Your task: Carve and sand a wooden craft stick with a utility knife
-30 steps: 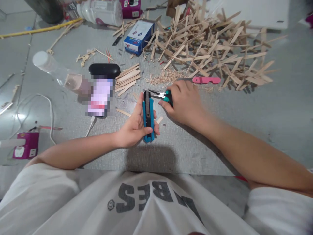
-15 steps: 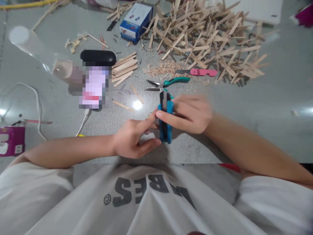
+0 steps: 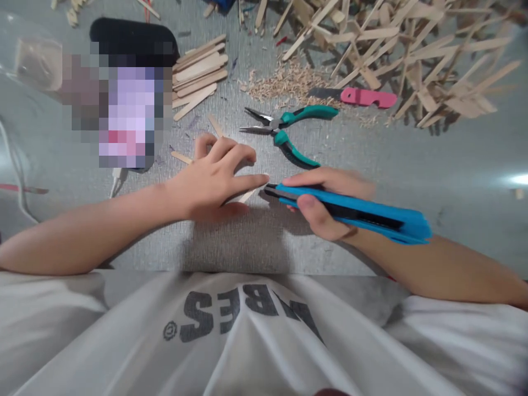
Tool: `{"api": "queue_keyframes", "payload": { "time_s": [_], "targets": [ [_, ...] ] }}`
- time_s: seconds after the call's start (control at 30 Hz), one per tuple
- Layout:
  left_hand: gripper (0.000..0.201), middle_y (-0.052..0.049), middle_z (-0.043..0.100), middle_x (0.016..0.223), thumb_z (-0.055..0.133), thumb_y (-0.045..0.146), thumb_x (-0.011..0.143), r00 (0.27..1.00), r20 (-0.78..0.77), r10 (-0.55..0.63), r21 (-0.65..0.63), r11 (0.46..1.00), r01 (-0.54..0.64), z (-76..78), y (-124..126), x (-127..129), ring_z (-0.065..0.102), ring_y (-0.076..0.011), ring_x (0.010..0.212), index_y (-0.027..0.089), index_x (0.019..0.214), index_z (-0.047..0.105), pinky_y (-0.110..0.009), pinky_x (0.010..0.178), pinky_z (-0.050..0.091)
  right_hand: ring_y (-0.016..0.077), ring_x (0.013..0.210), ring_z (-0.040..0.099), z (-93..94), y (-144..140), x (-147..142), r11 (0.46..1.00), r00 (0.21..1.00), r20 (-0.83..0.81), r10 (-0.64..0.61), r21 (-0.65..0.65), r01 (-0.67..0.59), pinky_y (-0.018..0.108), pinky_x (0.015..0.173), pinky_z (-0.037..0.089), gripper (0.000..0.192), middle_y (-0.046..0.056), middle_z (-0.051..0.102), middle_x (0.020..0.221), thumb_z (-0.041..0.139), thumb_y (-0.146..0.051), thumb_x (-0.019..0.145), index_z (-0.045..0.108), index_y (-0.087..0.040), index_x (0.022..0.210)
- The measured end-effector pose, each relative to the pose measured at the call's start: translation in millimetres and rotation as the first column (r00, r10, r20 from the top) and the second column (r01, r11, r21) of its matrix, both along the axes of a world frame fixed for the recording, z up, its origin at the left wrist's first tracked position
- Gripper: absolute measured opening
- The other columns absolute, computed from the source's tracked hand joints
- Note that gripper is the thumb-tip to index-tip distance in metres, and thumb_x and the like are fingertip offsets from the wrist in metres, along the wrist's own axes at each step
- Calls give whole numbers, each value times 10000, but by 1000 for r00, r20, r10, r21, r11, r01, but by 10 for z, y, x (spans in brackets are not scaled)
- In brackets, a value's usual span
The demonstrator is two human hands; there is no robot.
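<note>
My right hand is wrapped round a blue utility knife, its black tip pointing left toward my left hand. My left hand rests on the table with its fingers spread. Below its outstretched index finger a short piece of wooden craft stick shows near the knife tip; whether the fingers press on it I cannot tell. Just beyond both hands lie needle-nose pliers with green handles, jaws apart. Parts of two loose craft sticks show behind my left hand.
A big heap of craft sticks fills the back right. Wood shavings and a pink folding knife lie before it. At the left are stacked sticks, a blurred phone, its white cable and a black case.
The utility knife has swung from upright between both hands to lying nearly level in my right hand. My left hand has come away from it and spread on the table. The view has moved closer.
</note>
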State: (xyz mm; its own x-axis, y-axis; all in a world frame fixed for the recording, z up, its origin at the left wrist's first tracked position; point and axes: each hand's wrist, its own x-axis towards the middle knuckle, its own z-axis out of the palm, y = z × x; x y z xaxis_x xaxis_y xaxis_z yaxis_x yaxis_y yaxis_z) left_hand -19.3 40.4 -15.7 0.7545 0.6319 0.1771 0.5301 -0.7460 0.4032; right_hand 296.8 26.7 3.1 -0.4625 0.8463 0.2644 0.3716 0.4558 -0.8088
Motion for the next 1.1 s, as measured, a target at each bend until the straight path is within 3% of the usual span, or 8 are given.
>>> {"api": "queue_keyframes", "payload": {
  "time_s": [0.1, 0.3, 0.6, 0.73, 0.93, 1.1],
  "targets": [
    [700, -170, 602, 1629, 814, 499, 1040, 1000, -22, 1, -51, 999, -2, 9, 14, -22, 513, -475, 1485, 401, 1709, 632, -726, 1236, 347, 270, 773, 877, 83, 55, -47, 995, 996, 72, 54, 83, -60, 441, 754, 761, 175, 19, 894, 877, 727, -460, 1158, 867, -366, 1201],
    [716, -194, 659, 1553, 840, 568, 1019, 998, 45, 45, -113, 993, -40, 37, 39, -4, 564, -493, 1432, 369, 1688, 684, -767, 1201, 375, 308, 821, 886, 80, 71, -28, 999, 980, 198, 10, 50, -20, 514, 808, 786, 226, 44, 933, 1017, 722, -533, 1165, 876, -387, 1242],
    [733, -148, 693, 1423, 859, 783, 974, 990, 94, 105, -203, 975, -84, 24, 69, 24, 609, -478, 1412, 390, 1588, 780, -771, 1228, 397, 289, 902, 921, 75, 95, -81, 997, 993, 91, 70, 35, -74, 479, 871, 799, 140, 19, 948, 1109, 780, -396, 1151, 878, -398, 1251],
    [823, -174, 683, 1460, 863, 788, 963, 997, 44, 69, -140, 988, -63, 12, 67, 16, 581, -476, 1372, 355, 1653, 746, -790, 1225, 393, 294, 902, 929, 78, 109, -81, 995, 992, 100, 82, 47, -87, 475, 842, 800, 146, 10, 955, 1146, 779, -385, 1147, 880, -409, 1250],
    [787, -149, 715, 1398, 852, 837, 949, 988, 99, 119, -252, 964, -91, 43, 74, 9, 597, -476, 1391, 374, 1583, 795, -756, 1251, 382, 293, 854, 923, 107, 117, -64, 995, 990, 103, 94, 35, -98, 472, 802, 799, 157, 6, 958, 1133, 784, -380, 1143, 881, -424, 1258],
    [759, -146, 719, 1410, 872, 802, 941, 987, 91, 130, -240, 965, -105, 44, 70, 9, 603, -471, 1384, 363, 1557, 811, -727, 1240, 401, 262, 812, 909, 142, 113, -81, 991, 990, 48, 136, 13, -136, 435, 793, 785, 207, -8, 945, 1080, 794, -316, 1128, 866, -430, 1285]
  ]
}}
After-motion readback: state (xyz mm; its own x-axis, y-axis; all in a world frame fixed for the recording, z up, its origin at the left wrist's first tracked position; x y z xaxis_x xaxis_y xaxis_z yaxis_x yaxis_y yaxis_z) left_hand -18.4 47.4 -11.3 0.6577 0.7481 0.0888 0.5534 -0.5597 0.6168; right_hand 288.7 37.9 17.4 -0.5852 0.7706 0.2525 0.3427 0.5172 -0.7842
